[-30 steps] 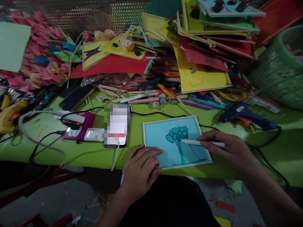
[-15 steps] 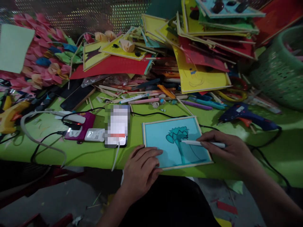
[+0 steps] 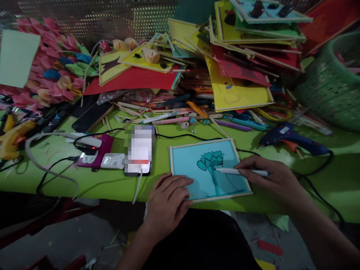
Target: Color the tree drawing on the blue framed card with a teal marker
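A blue sheet of paper (image 3: pixel 185 157) edged with thin wooden sticks (image 3: pixel 202 141) lies at the front of the table. On it is a tree drawing (image 3: pixel 213 165) with a dark outlined crown and a teal-shaded trunk. My right hand (image 3: pixel 270 180) pinches a white felt-tip pen (image 3: pixel 254 172), its tip at the upper part of the trunk. Over the lower left corner of the framed sheet rests my left hand (image 3: pixel 170 200), fingers stretched out across the paper and thumb by the bottom edge. Part of that corner is hidden under it.
A phone (image 3: pixel 140 150) with a blurred screen and a magenta power strip (image 3: pixel 105 150) sit left. A blue glue gun (image 3: pixel 295 138) lies right, its cord trailing past my right arm. Behind are pens, stacked framed pictures (image 3: pixel 244 93), pink paper flowers (image 3: pixel 47 48) and a green basket (image 3: pixel 329 82).
Both hands, the pen and the framed sheet stay practically in place. The view has shifted very slightly.
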The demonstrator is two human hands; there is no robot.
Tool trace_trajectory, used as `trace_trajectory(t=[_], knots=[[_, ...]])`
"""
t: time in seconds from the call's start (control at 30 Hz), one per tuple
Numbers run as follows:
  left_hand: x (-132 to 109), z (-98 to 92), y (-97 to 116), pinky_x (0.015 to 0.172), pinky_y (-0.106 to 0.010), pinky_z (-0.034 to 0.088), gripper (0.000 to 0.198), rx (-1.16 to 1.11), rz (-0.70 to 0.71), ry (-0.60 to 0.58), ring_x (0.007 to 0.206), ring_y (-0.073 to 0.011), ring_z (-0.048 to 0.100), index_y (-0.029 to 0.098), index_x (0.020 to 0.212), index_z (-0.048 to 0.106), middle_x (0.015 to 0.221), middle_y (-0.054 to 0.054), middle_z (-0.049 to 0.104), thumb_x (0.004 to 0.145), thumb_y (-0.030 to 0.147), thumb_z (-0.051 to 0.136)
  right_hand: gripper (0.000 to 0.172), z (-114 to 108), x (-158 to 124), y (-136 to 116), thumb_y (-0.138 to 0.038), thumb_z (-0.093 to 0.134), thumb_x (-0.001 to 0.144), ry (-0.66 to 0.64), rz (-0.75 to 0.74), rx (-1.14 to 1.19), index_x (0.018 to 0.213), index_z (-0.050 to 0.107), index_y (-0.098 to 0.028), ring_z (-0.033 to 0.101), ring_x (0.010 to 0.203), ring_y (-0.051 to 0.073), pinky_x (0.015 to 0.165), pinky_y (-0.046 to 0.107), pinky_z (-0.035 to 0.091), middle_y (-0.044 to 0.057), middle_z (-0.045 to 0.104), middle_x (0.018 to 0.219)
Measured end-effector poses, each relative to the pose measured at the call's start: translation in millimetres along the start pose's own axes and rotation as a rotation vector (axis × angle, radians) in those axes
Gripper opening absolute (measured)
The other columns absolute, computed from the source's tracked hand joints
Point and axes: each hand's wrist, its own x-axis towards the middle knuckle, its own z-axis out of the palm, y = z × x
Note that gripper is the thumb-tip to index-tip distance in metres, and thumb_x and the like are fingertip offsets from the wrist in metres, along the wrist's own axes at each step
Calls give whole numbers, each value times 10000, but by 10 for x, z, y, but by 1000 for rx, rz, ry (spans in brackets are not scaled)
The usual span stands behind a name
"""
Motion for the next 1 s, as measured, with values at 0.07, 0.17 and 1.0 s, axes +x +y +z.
trace_trajectory(t=[0.07, 0.17, 1.0], knots=[[0, 0, 0, 1059, -395, 443, 332, 2, -2, -5, 1116, -195, 709, 236, 917, 608, 1164, -35, 801, 1101, 392, 380, 290, -4, -3, -7, -495, 718, 893, -6, 12, 5, 854, 782, -215, 640, 662, 200, 614, 291, 480, 49, 752, 787], [-3, 0, 2, 1057, -398, 448, 330, -1, -5, -15, 1122, -196, 706, 234, 924, 610, 1178, -38, 797, 1101, 387, 378, 282, -8, -10, -16, -486, 719, 893, 7, 17, 3, 865, 786, -213, 656, 692, 209, 635, 295, 488, 53, 760, 811], [-21, 11, -2, 1068, -409, 437, 298, -13, -16, -19, 1126, -201, 707, 236, 928, 601, 1188, -39, 793, 1095, 383, 404, 278, -2, -10, -7, -488, 706, 900, 13, 1, -20, 870, 784, -223, 672, 694, 211, 640, 298, 507, 49, 761, 807]])
